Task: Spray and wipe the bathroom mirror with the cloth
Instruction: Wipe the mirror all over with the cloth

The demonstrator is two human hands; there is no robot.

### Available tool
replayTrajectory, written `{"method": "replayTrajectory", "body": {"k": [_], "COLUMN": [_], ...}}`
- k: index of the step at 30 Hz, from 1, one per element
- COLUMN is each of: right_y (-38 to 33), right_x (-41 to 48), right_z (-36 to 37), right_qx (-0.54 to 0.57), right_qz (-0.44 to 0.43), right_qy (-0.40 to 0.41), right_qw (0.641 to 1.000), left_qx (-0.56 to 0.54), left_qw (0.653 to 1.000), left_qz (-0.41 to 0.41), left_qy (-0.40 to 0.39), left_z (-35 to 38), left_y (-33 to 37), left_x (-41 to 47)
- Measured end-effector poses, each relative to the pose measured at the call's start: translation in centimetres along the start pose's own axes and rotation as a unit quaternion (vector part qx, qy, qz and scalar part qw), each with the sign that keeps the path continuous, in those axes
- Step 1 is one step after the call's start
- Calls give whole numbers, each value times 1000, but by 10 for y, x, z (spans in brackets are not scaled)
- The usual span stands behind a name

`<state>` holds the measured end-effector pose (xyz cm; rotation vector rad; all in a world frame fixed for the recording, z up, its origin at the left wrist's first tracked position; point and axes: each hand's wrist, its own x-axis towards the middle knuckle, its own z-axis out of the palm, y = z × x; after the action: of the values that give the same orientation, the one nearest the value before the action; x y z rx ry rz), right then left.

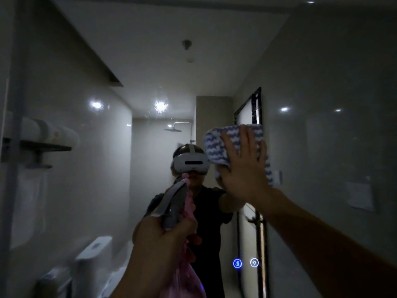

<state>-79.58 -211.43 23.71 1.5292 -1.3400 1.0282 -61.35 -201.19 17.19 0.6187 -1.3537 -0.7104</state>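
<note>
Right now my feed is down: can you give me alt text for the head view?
The right hand presses a blue-and-white striped cloth flat against the bathroom mirror, fingers spread. The left hand grips a pink spray bottle aimed at the glass. Two lit touch icons glow low on the mirror in the dim room.

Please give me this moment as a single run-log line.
phase: wiping | right hand: flat on cloth against mirror | left hand: grip on spray bottle, nozzle toward mirror | light: dim
</note>
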Motion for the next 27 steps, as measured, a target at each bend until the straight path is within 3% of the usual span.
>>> {"method": "replayTrajectory", "body": {"k": [5,7,10,12,15,17,19,23,25,27], "right_y": [9,31,30,11,-4,12,31,22,4,1], "right_x": [-39,-15,16,17,-8,-9,13,40,23,-4], "right_z": [3,-5,-13,-6,1,-7,-14,-10,-2,5], "right_qx": [24,10,-6,18,-1,4,3,16,23,21], "right_qz": [-196,-160,12,54,-72,-148,-132,27,-4,-108], "right_qy": [-26,-2,-3,-16,-42,-15,-4,1,-3,1], "right_qw": [980,987,1000,998,996,989,991,1000,1000,994], "left_qx": [23,21,19,31,3,5,32,46,40,24], "left_qw": [999,999,999,998,999,999,998,998,999,999], "left_qz": [-9,-2,28,37,17,28,50,47,30,14], "left_qy": [-41,-44,-38,-36,-31,-25,-12,-13,-11,-18], "left_z": [10,10,9,12,23,26,23,19,20,19], "left_y": [5,6,9,8,6,5,6,8,7,9], "left_x": [3,5,6,6,7,12,17,20,21,22]}}
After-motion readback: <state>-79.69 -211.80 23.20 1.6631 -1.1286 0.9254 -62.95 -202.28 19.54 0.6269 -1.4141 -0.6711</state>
